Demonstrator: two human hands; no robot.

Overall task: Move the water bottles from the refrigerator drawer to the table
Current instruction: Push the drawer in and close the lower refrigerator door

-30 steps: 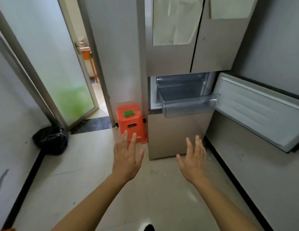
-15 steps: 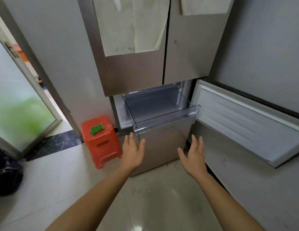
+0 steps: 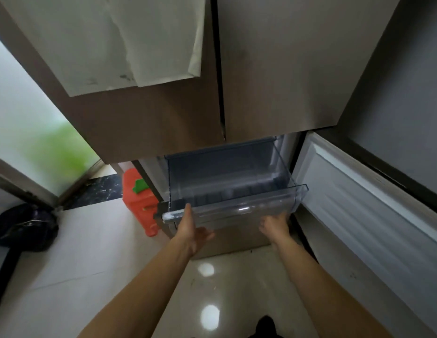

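The clear plastic refrigerator drawer (image 3: 239, 203) is pulled out below the closed upper doors. I see no water bottles inside it, and its ribbed bottom shows through. My left hand (image 3: 192, 228) lies against the left end of the drawer front, fingers straight up to the rim and thumb spread. My right hand (image 3: 273, 223) is at the right end, with its fingers curled under the front's lower edge and partly seen through the plastic. No table is in view.
The white-lined lower refrigerator door (image 3: 359, 211) is swung open on my right. An orange stool (image 3: 137, 203) stands left of the fridge, and a black bag (image 3: 25, 228) lies on the floor by the frosted glass door (image 3: 29, 123). Paper sheets (image 3: 129, 45) hang on the upper door.
I have come close to the refrigerator. Both hands went from open in the air in front of me to touching the drawer front.
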